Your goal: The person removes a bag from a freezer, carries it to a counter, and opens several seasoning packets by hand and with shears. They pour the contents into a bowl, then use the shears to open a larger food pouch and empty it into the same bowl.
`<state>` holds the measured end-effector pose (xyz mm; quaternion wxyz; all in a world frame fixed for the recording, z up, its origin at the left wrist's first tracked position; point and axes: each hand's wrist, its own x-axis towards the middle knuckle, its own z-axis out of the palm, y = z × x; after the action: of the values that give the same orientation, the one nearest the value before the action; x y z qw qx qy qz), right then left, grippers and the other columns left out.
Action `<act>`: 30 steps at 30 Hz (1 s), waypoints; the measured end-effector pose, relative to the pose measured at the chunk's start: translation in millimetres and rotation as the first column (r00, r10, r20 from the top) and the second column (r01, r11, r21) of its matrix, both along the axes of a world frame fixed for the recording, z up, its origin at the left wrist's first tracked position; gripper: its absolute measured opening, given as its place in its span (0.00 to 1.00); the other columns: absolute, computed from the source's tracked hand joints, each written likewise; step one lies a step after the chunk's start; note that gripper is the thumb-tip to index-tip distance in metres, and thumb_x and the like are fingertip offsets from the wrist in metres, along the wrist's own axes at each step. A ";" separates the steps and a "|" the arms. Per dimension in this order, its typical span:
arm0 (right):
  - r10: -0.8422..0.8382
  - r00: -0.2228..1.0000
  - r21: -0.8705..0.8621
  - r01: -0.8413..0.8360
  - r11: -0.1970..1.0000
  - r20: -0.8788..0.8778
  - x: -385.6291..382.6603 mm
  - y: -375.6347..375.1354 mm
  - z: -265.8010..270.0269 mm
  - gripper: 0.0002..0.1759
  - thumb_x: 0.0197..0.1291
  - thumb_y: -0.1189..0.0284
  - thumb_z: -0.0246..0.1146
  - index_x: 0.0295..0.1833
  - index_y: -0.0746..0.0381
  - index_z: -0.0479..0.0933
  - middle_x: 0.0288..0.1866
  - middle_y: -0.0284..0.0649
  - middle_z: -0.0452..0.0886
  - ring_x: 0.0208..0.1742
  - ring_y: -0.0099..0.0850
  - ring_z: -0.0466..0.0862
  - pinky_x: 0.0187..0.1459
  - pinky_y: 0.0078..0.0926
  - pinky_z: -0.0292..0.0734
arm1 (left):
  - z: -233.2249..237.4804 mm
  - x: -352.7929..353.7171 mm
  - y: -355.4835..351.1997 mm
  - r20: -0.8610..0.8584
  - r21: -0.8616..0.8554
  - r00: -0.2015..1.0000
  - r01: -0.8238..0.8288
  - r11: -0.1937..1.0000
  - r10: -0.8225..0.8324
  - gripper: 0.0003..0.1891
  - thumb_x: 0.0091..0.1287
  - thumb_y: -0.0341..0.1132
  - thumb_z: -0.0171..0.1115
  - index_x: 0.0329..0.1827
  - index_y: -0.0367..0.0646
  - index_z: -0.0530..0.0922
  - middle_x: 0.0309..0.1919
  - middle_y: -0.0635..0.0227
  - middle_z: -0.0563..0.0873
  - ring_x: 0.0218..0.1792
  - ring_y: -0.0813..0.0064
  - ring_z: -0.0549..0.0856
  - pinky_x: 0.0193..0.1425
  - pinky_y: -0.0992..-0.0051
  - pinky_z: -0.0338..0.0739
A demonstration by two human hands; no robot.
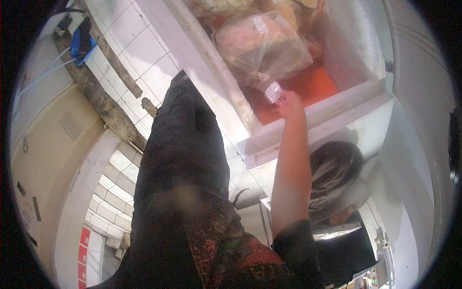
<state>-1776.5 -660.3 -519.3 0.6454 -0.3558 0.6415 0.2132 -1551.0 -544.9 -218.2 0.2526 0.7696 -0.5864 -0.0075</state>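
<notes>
My right hand (290, 103) reaches over the rim of an open white chest freezer (317, 108). Its fingers are closed on a whitish label (274, 92) at the gathered neck of a clear plastic bag (262, 45). Pale pinkish contents fill the bag, and I cannot make out what they are. Another small white sticker (260, 24) is on the bag's upper side. Beneath the hand an orange-red surface (308, 94) shows inside the freezer. More bagged items (221, 7) lie behind, partly cut off by the frame. My left hand is out of view.
Frost coats the freezer's inner walls. Beside my forearm stands something covered in black plastic (337, 166). White tiles (139, 43) cover the floor at left, with a blue dustpan (83, 45) and a beige cabinet door (57, 139) farther out.
</notes>
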 end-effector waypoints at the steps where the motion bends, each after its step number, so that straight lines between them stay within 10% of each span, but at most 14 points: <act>1: 0.005 1.000 0.006 -0.005 1.000 -0.001 0.5 -0.3 0.3 0.16 0.68 0.65 0.48 0.53 0.59 0.76 0.53 0.39 0.82 0.54 0.40 0.81 0.54 0.84 0.51 | -0.8 0.1 0.4 0.004 0.002 1.000 0.003 1.000 -0.003 0.16 0.48 0.38 0.62 0.32 0.31 0.80 0.24 0.46 0.81 0.29 0.51 0.79 0.39 0.55 0.73; 20: -0.061 0.998 0.035 0.061 0.998 -0.007 8.2 4.0 9.0 0.21 0.69 0.69 0.47 0.64 0.62 0.67 0.64 0.42 0.76 0.64 0.43 0.75 0.65 0.83 0.27 | -1.1 -2.2 2.8 0.019 -0.004 1.000 0.001 1.000 -0.001 0.16 0.48 0.38 0.61 0.34 0.33 0.81 0.25 0.45 0.82 0.31 0.50 0.80 0.40 0.56 0.74; 26: -0.106 0.994 -0.040 0.107 0.993 0.023 7.3 5.7 5.4 0.18 0.65 0.76 0.52 0.60 0.69 0.70 0.58 0.49 0.77 0.58 0.43 0.79 0.65 0.55 0.69 | -0.8 0.3 0.0 0.036 -0.007 0.999 0.002 1.000 -0.002 0.16 0.48 0.37 0.61 0.34 0.33 0.81 0.26 0.45 0.82 0.31 0.50 0.81 0.41 0.56 0.75; 30: -0.084 0.985 -0.080 0.097 0.992 0.153 -5.3 6.5 -3.3 0.12 0.60 0.73 0.60 0.49 0.64 0.78 0.47 0.41 0.83 0.47 0.36 0.83 0.47 0.36 0.76 | 2.7 1.9 -2.5 0.061 -0.011 0.998 0.002 1.000 -0.002 0.16 0.48 0.37 0.61 0.35 0.33 0.81 0.26 0.45 0.82 0.31 0.49 0.81 0.41 0.56 0.75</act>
<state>-1781.8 -653.7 -522.6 0.6843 -0.3692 0.6156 0.1282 -1549.1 -547.4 -215.5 0.2388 0.7675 -0.5947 0.0190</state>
